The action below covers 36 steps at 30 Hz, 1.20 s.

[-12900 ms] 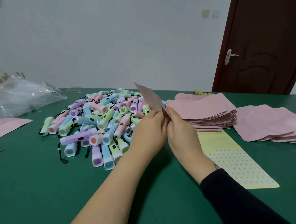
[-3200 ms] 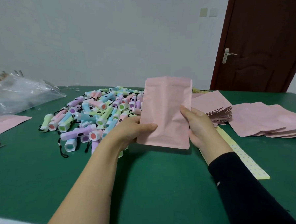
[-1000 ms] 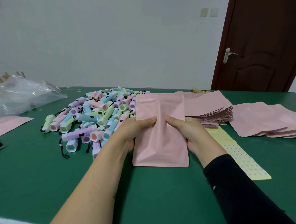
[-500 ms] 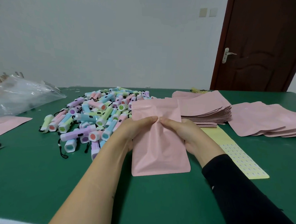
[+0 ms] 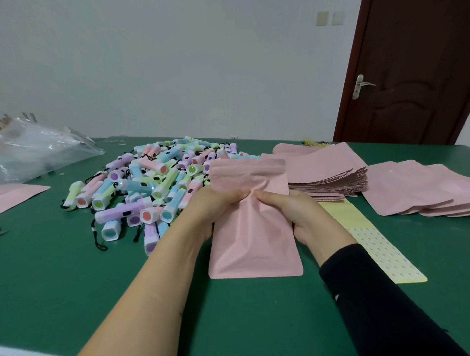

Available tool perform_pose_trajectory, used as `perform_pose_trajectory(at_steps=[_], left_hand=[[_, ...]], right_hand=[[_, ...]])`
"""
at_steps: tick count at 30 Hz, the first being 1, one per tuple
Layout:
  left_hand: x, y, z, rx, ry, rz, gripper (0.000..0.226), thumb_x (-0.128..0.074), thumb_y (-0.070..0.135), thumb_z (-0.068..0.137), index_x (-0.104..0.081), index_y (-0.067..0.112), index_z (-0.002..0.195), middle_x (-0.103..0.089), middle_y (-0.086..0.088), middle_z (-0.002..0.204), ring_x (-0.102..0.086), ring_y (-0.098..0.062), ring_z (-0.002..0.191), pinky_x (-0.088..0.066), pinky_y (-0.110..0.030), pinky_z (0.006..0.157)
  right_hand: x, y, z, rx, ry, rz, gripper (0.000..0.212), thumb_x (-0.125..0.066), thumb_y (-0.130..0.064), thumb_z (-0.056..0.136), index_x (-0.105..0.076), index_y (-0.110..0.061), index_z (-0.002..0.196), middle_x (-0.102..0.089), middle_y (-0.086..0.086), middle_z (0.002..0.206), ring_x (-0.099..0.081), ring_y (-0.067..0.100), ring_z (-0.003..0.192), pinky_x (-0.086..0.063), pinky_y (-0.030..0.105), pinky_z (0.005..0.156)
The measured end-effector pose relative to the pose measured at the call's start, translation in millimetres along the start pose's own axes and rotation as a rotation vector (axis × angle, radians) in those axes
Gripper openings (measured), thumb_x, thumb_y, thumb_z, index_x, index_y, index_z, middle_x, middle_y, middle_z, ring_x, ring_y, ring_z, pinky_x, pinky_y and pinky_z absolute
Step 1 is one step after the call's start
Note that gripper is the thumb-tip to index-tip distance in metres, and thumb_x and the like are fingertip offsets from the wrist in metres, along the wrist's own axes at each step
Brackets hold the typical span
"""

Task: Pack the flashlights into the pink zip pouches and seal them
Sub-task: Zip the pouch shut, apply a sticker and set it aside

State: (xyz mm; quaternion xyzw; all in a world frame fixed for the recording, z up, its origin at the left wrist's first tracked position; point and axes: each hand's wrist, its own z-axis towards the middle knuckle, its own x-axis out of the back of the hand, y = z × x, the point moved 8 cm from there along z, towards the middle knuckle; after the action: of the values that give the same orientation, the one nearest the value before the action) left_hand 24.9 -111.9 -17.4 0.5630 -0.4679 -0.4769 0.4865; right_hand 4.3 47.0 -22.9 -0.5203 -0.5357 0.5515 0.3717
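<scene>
A green worktop [image 5: 59, 291] carries a heap of pastel flashlights [image 5: 146, 189] at left and a stack of pink zip pouches [image 5: 326, 171] at right. Between them, one pink pouch [image 5: 252, 238] is held above its middle, the grip of the left hand [image 5: 213, 209] and the right hand [image 5: 300, 211] clamped on it.

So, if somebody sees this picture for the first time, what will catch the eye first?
Most likely the pink pouch at the centre, pinched in its upper part by the left hand and the right hand. Next comes the heap of pastel flashlights on the green table, just left of it, and then the stack of flat pink pouches behind on the right.
</scene>
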Motion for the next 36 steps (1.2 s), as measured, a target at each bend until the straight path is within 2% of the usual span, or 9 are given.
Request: perform_pose_trajectory(at_steps=[4, 6, 9, 15, 22, 26, 31, 33, 36], left_hand=[[-3, 2, 0, -0.060, 0.011, 0.037, 0.027, -0.081, 0.021, 0.079, -0.074, 0.015, 0.104, -0.077, 0.000, 0.092, -0.075, -0.018, 0.081, -0.057, -0.027, 0.065], [-3, 1, 0, -0.043, 0.014, 0.018, 0.030, -0.082, 0.023, 0.077, -0.074, 0.014, 0.104, -0.077, -0.001, 0.093, -0.075, -0.018, 0.083, -0.058, -0.028, 0.071], [-8, -1, -2, 0.002, -0.068, 0.033, 0.035, -0.083, 0.028, 0.076, -0.073, 0.014, 0.107, -0.077, -0.003, 0.099, -0.074, -0.020, 0.090, -0.057, -0.033, 0.081], [-2, -4, -2, 0.053, -0.003, 0.025, 0.025, -0.082, 0.013, 0.075, -0.074, 0.008, 0.098, -0.077, -0.009, 0.090, -0.074, -0.023, 0.077, -0.058, -0.028, 0.063], [-3, -2, -2, 0.000, 0.018, 0.054, 0.020, -0.082, 0.011, 0.076, -0.074, 0.009, 0.094, -0.077, -0.007, 0.087, -0.074, -0.021, 0.073, -0.058, -0.027, 0.059], [-7, 3, -7, -0.070, 0.041, 0.014, 0.022, -0.080, 0.006, 0.077, -0.074, 0.007, 0.099, -0.077, -0.006, 0.087, -0.074, -0.019, 0.073, -0.056, -0.024, 0.055], [-9, 10, -13, -0.130, 0.075, 0.010, 0.025, -0.079, 0.002, 0.075, -0.074, 0.003, 0.100, -0.077, -0.005, 0.081, -0.073, -0.015, 0.066, -0.052, -0.020, 0.052], [-6, 11, -14, -0.129, 0.113, -0.014, 0.026, -0.080, -0.001, 0.073, -0.073, 0.001, 0.099, -0.075, -0.006, 0.075, -0.071, -0.013, 0.060, -0.051, -0.018, 0.050], [0, 13, -12, -0.123, 0.151, -0.070, 0.028, -0.081, -0.001, 0.074, -0.071, 0.008, 0.098, -0.076, -0.004, 0.076, -0.072, -0.013, 0.064, -0.053, -0.020, 0.052]], right_hand=[[3, 1, 2, 0.007, 0.022, 0.010, 0.011, -0.079, -0.005, 0.076, -0.073, -0.007, 0.084, -0.075, 0.008, 0.076, -0.072, 0.019, 0.061, -0.056, 0.025, 0.052], [4, 0, 3, 0.026, 0.045, 0.016, 0.012, -0.079, -0.004, 0.075, -0.072, -0.007, 0.084, -0.075, 0.008, 0.076, -0.071, 0.020, 0.061, -0.055, 0.025, 0.052], [6, -2, 3, 0.057, 0.061, -0.006, 0.013, -0.080, -0.005, 0.075, -0.072, -0.006, 0.085, -0.075, 0.009, 0.077, -0.071, 0.019, 0.062, -0.056, 0.026, 0.056], [4, -3, 0, 0.038, 0.039, -0.062, 0.024, -0.081, -0.011, 0.074, -0.073, -0.005, 0.095, -0.076, 0.009, 0.085, -0.072, 0.022, 0.068, -0.058, 0.029, 0.062], [4, -2, 2, 0.056, 0.082, -0.091, 0.028, -0.082, -0.008, 0.073, -0.072, -0.006, 0.099, -0.075, 0.010, 0.091, -0.073, 0.026, 0.080, -0.059, 0.034, 0.073], [5, -6, 2, 0.071, 0.074, -0.109, 0.024, -0.081, -0.008, 0.076, -0.072, -0.008, 0.098, -0.075, 0.004, 0.082, -0.071, 0.017, 0.066, -0.056, 0.023, 0.057], [11, -12, 2, 0.111, 0.085, -0.221, 0.023, -0.080, -0.010, 0.077, -0.071, -0.011, 0.098, -0.074, 0.004, 0.090, -0.071, 0.019, 0.079, -0.056, 0.026, 0.064], [10, -13, 2, 0.124, 0.056, -0.250, 0.018, -0.080, -0.010, 0.076, -0.072, -0.016, 0.090, -0.074, -0.001, 0.084, -0.070, 0.012, 0.072, -0.054, 0.022, 0.058], [8, -11, 2, 0.125, 0.030, -0.289, 0.017, -0.079, -0.008, 0.077, -0.070, -0.020, 0.086, -0.073, -0.005, 0.082, -0.068, 0.009, 0.070, -0.054, 0.022, 0.058]])
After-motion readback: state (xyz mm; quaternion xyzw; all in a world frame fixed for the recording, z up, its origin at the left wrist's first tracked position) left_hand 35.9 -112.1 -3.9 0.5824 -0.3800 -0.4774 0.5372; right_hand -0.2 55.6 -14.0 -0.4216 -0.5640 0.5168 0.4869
